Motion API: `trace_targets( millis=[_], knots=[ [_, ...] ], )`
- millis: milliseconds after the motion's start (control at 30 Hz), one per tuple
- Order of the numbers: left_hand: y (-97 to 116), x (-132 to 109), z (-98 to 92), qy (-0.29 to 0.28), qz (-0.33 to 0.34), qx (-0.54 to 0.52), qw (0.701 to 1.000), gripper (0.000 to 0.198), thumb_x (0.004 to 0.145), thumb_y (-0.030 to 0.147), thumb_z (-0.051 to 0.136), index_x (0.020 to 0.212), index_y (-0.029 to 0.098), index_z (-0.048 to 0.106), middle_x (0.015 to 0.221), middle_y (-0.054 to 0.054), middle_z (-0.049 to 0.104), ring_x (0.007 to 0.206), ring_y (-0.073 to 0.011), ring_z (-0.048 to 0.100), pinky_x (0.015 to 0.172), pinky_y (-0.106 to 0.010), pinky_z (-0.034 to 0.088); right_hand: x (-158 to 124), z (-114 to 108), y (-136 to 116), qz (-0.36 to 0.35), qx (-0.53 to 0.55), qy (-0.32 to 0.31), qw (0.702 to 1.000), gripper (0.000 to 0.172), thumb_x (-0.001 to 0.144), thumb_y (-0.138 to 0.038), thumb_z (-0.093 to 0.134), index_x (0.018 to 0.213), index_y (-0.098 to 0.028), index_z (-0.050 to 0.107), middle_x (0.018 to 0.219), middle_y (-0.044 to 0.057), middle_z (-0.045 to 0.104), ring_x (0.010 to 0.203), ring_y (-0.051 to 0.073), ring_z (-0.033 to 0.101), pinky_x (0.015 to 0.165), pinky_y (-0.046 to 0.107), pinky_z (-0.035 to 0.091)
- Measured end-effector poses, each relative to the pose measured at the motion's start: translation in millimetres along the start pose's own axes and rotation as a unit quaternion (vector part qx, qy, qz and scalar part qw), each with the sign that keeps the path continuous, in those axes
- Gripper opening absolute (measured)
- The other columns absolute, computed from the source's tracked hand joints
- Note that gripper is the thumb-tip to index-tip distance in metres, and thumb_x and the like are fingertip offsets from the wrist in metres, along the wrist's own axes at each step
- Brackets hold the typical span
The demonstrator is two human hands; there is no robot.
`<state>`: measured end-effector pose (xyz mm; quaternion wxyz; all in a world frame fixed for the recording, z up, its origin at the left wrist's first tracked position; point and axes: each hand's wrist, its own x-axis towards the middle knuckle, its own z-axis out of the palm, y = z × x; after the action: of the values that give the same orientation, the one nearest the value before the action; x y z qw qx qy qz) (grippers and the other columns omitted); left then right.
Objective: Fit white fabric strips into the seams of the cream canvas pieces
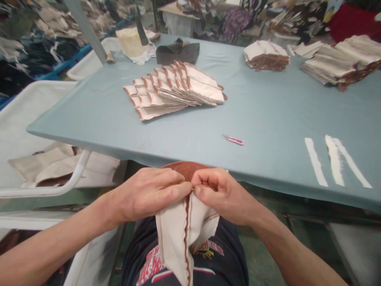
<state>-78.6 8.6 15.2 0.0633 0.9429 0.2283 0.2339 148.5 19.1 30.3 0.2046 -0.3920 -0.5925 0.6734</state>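
Note:
My left hand (149, 192) and my right hand (220, 192) meet just below the table's near edge, both pinched shut on one cream fabric piece with a brown stitched edge (181, 234). The cloth hangs down over my lap, and a brown part of it shows above my knuckles. Small pink thread snips (233, 139) lie on the blue-grey table (268, 115) a little beyond my right hand. Farther back, a fanned stack of folded cream pieces with brown trim (175, 89) rests on the table.
Other cream-and-brown stacks (266, 55) (342, 61) lie at the back right. A dark cloth (177, 52) and a pale bundle (133, 43) sit at the back. Three white strips (335, 161) mark the table at right. A white bin (44, 159) with fabric stands at left.

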Motion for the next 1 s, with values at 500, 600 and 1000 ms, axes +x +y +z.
trace_targets(
  millis=[500, 600, 1000],
  knots=[
    [3, 17, -18.8, -0.069, -0.084, -0.108, 0.988, 0.033, 0.111, 0.024, 0.039, 0.086, 0.017, 0.059, 0.072, 0.001, 0.061, 0.061, -0.0124, 0.055, 0.057, -0.025, 0.038, -18, 4, 1, -0.230, -0.276, 0.113, 0.926, 0.020, 0.081, -0.009, 0.052, 0.070, -0.017, 0.066, 0.058, -0.005, 0.060, 0.048, 0.007, 0.043, 0.051, 0.022, 0.034],
    [3, 12, 0.4, 0.010, -0.035, 0.011, 0.999, 0.038, 0.111, 0.021, 0.036, 0.077, 0.020, 0.054, 0.062, 0.002, 0.054, 0.053, -0.0141, 0.046, 0.052, -0.030, 0.032, -15, 5, 12, -0.276, -0.268, 0.132, 0.914, 0.020, 0.082, -0.010, 0.051, 0.068, -0.017, 0.064, 0.057, -0.005, 0.058, 0.048, 0.007, 0.041, 0.050, 0.022, 0.033],
    [4, 7, -7.0, -0.053, -0.113, -0.164, 0.979, 0.032, 0.111, 0.031, 0.042, 0.090, 0.017, 0.062, 0.074, 0.001, 0.065, 0.063, -0.0124, 0.059, 0.060, -0.025, 0.039, -20, 5, 10, -0.325, -0.429, 0.132, 0.832, 0.022, 0.095, -0.010, 0.054, 0.082, -0.016, 0.071, 0.070, 0.001, 0.072, 0.060, 0.015, 0.057, 0.062, 0.030, 0.039]
  ],
)
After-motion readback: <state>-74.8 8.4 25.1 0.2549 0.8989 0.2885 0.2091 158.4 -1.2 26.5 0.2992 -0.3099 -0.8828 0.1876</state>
